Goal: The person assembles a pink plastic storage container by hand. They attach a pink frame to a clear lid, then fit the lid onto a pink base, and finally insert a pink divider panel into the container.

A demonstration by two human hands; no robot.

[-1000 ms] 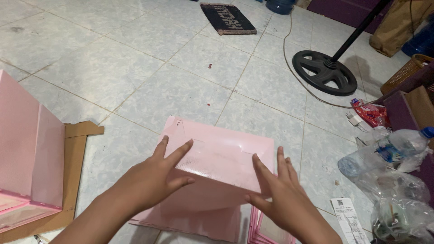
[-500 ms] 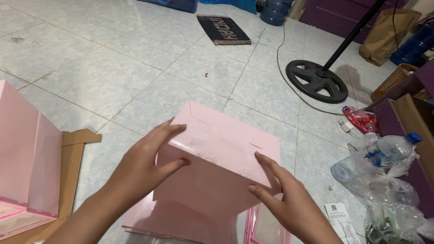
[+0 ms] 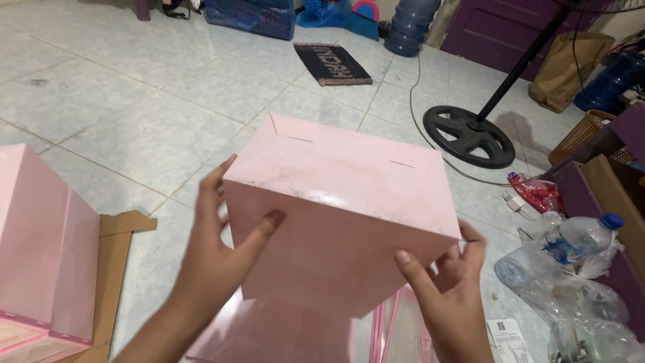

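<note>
We hold a pink box-shaped panel piece (image 3: 336, 222) up off the floor between both hands, its smooth, slightly scuffed top face tilted toward us, with two thin slots near its far edge. Our left hand (image 3: 218, 252) clamps its left side, thumb pressed on the front face and fingers wrapped round the corner. Our right hand (image 3: 447, 292) grips the lower right corner, thumb on the front and fingers curled behind. Directly below the grip lie flat pink panels (image 3: 269, 336) and pink framed pieces (image 3: 396, 333) on the pale tiled floor (image 3: 134, 114). Left of our left hand stands a pink cabinet (image 3: 47, 249) on a sheet of brown cardboard (image 3: 111, 262). Right of our right hand sits a heap of clear plastic bags (image 3: 578, 296) holding a clear bottle with a blue cap (image 3: 584, 235), with a red wrapper (image 3: 534, 188) beyond and a white paper slip (image 3: 510, 339) near our wrist. Beyond the box we see a black round fan base (image 3: 470, 134), a dark doormat (image 3: 332, 64), a blue water jug (image 3: 410, 27) and a woven basket (image 3: 581, 134).
</note>
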